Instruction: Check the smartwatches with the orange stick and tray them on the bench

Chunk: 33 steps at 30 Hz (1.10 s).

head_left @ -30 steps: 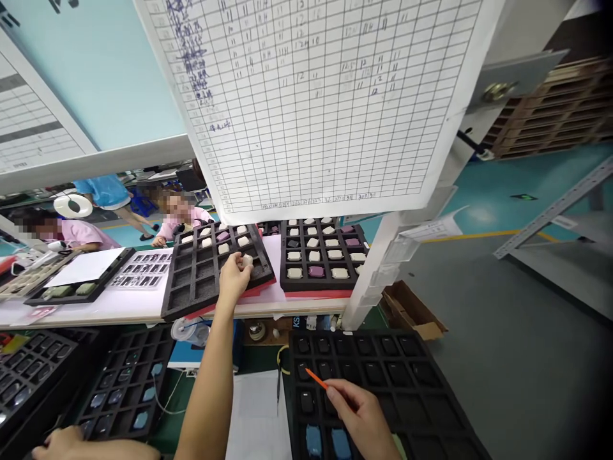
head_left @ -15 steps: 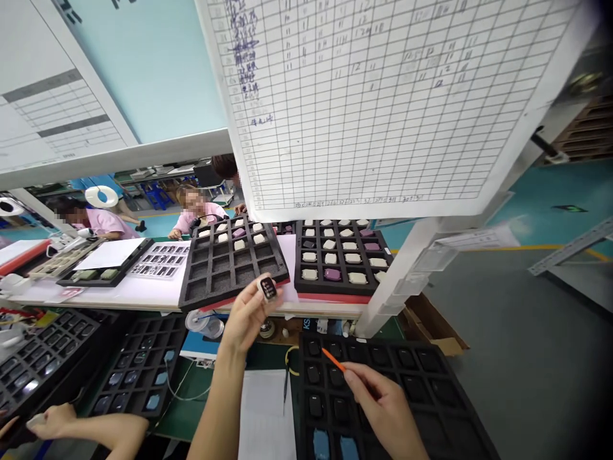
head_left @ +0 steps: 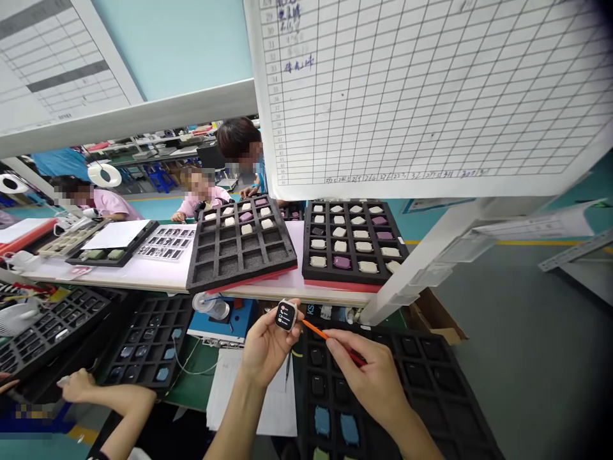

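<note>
My left hand (head_left: 268,345) is closed around a smartwatch (head_left: 287,315) without a strap, its lit screen facing me with a list of small icons. The watch case looks pale. My right hand (head_left: 366,364) grips a slim orange stick (head_left: 316,329), whose tip is at the right side of the watch; whether it touches, I cannot tell. Under my right hand lies a black foam tray (head_left: 431,396) holding dark watch cases, with blue cases (head_left: 322,421) near its front.
On the shelf ahead stand a foam tray (head_left: 242,262) partly filled with white and purple cases and a fuller tray (head_left: 354,243). A white post (head_left: 421,255) rises at right. White paper (head_left: 225,390) lies on the bench. A co-worker's arm (head_left: 119,396) reaches in at left.
My left hand has brought the watch down from the shelf tray's edge. My right hand has raised the orange stick from over the dark tray to the watch's side.
</note>
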Motion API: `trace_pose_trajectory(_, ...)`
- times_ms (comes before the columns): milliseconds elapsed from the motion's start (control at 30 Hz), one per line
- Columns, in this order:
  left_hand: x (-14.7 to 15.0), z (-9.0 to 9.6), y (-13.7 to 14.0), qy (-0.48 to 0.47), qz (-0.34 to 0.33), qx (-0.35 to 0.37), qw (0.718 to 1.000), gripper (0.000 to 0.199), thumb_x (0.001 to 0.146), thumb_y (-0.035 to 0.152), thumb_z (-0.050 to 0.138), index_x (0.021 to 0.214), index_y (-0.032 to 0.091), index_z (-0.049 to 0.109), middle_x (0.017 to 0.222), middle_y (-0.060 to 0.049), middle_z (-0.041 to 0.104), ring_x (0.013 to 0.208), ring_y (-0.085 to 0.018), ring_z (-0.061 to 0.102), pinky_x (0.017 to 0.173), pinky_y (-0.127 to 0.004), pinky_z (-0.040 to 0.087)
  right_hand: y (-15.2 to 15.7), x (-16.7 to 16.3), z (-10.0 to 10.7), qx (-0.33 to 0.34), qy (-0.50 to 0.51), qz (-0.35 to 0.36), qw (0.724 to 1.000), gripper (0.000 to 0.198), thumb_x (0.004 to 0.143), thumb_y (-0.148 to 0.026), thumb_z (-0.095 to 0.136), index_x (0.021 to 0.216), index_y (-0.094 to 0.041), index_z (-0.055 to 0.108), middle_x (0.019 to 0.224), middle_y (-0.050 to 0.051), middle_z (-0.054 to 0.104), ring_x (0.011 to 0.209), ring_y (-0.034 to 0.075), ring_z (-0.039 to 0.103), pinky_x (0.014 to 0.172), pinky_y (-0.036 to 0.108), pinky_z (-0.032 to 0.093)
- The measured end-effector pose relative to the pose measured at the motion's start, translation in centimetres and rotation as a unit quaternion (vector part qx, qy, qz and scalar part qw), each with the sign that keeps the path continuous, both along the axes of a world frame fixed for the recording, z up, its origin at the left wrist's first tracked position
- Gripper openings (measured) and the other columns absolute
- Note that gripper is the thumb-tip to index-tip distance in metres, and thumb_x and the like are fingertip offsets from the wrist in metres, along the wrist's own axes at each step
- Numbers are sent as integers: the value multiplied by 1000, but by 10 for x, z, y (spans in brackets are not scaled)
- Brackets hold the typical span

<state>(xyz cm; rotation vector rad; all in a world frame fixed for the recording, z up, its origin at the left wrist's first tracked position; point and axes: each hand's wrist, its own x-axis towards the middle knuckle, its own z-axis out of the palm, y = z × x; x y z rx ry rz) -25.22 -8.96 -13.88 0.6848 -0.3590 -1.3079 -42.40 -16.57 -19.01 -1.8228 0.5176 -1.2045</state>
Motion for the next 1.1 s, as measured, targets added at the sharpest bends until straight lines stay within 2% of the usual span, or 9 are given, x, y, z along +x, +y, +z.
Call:
trace_pose_trajectory(300,-6,4,0,-46,10,7,999,34,83,25,65,110,5,73,94,-15,67,68,-14,59,59,-17,46,0,0,6,-28,1,-6,1000,16,97,-23,58,103,-23,73,99,-3,73,88,10,70,77,13,53)
trace_pose_trajectory(733,-7,5,-3,-90,16,17,996,33,87,28,61,111,8,73,96,-13,66,70,-15,59,59,-18,43,-3,-1,9,-31,5,-11,999,18,97,-22,57,103,-21,74,98,-1,73,86,12,70,73,15,54)
trace_pose_trajectory(1000,-7,3,0,-147,10,18,989,35,88,30,61,114,9,71,95,-13,65,70,-14,57,60,-20,39,-7,0,10,-47,30,-7,998,22,97,-23,54,102,-19,75,97,3,73,85,16,70,71,20,56)
trace_pose_trajectory(1100,0,8,-5,-202,12,20,979,39,88,34,61,117,10,69,101,-15,64,74,-15,57,61,-21,40,-10,-1,6,-35,42,-11,998,23,98,-26,54,103,-20,75,99,3,73,87,18,70,74,23,58)
